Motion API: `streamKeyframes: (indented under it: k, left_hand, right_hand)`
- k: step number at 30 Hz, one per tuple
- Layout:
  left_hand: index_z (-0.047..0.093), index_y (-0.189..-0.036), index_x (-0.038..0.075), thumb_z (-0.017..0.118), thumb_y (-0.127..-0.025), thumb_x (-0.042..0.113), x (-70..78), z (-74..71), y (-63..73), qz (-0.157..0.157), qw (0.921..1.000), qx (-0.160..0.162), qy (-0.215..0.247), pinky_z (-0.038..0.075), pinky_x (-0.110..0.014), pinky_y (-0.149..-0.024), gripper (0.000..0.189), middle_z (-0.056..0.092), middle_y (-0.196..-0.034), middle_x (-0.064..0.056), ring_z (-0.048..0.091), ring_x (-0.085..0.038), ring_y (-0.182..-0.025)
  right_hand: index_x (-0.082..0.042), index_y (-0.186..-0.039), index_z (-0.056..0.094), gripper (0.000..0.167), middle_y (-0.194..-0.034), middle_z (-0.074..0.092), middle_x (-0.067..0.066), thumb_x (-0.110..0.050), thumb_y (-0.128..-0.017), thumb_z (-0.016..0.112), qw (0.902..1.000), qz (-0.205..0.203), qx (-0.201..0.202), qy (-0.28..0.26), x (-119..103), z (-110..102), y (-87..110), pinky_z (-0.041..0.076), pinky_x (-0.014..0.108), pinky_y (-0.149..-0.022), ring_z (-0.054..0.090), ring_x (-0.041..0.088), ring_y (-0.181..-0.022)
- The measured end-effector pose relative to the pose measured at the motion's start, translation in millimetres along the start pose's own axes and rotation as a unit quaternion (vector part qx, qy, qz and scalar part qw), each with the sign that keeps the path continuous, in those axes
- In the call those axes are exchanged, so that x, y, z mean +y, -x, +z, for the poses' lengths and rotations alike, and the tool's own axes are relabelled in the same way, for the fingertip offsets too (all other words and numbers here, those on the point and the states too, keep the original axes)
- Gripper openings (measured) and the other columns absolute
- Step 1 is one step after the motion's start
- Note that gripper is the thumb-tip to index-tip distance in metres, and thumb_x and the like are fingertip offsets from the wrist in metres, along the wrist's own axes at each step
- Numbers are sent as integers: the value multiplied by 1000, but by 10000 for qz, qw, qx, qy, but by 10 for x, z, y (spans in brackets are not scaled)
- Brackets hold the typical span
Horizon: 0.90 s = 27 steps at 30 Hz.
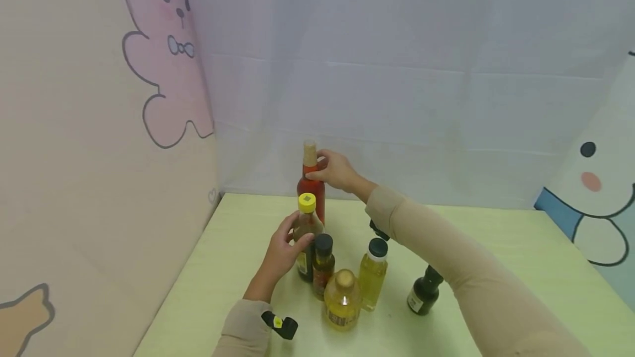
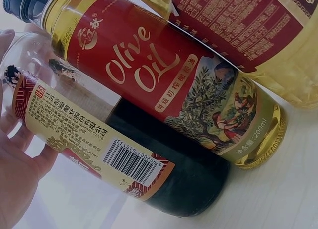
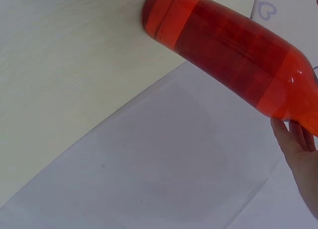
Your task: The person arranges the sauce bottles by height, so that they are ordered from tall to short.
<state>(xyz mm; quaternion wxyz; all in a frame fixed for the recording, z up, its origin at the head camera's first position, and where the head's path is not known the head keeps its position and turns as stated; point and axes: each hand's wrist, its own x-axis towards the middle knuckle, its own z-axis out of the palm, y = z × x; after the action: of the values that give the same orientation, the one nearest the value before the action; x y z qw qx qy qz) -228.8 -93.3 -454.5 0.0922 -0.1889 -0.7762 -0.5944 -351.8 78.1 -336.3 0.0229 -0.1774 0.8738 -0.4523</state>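
My left hand (image 1: 279,258) holds the vinegar bottle (image 1: 300,263) by its upper part, thumb on one side and fingers on the other. That bottle has a yellow cap, and its cream label with a barcode (image 2: 130,162) shows in the left wrist view. An olive oil bottle (image 2: 164,75) with a red label and black cap stands close against it. At the back, my right hand (image 1: 338,172) grips the neck of a tall bottle of red liquid (image 3: 233,52) with a tan-wrapped top. Its base is on or close to the table; I cannot tell which.
A round gold-capped oil bottle (image 1: 342,310) stands in front, beside a yellow oil bottle (image 1: 373,280) with a dark cap. A small dark bottle (image 1: 420,295) is to the right, partly behind the right sleeve. A white curtain (image 1: 397,98) hangs behind the table (image 1: 501,258).
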Motion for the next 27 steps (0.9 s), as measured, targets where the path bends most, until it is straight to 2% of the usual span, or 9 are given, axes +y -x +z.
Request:
streamKeyframes:
  k: [10,19,27]
  left_hand:
    - [37,-146,-1,66,-94,22,-12,-40,14,-148,9999,36,-1,35,-60,-102,64,42,-145,-20,42,-38,-130]
    - [38,-145,-3,65,-95,17,2,5,21,-66,9999,-1,131,35,-59,-103,60,43,-144,-22,41,-39,-130]
    - [37,-147,-1,66,-95,23,25,10,29,-182,9998,17,-43,35,-59,-103,65,41,-146,-20,40,-38,-132]
  right_hand:
    - [-4,-123,53,45,-112,64,15,-16,-87,77,9998,77,-163,99,-95,59,-77,55,38,-84,65,27,-96]
    - [-5,-124,52,46,-115,64,15,-16,-86,77,9996,162,-171,161,-73,51,-61,53,42,-87,64,28,-100]
    - [-6,-125,52,49,-115,64,15,-19,-86,78,9993,191,-202,247,-72,32,-64,52,43,-89,64,28,-100]
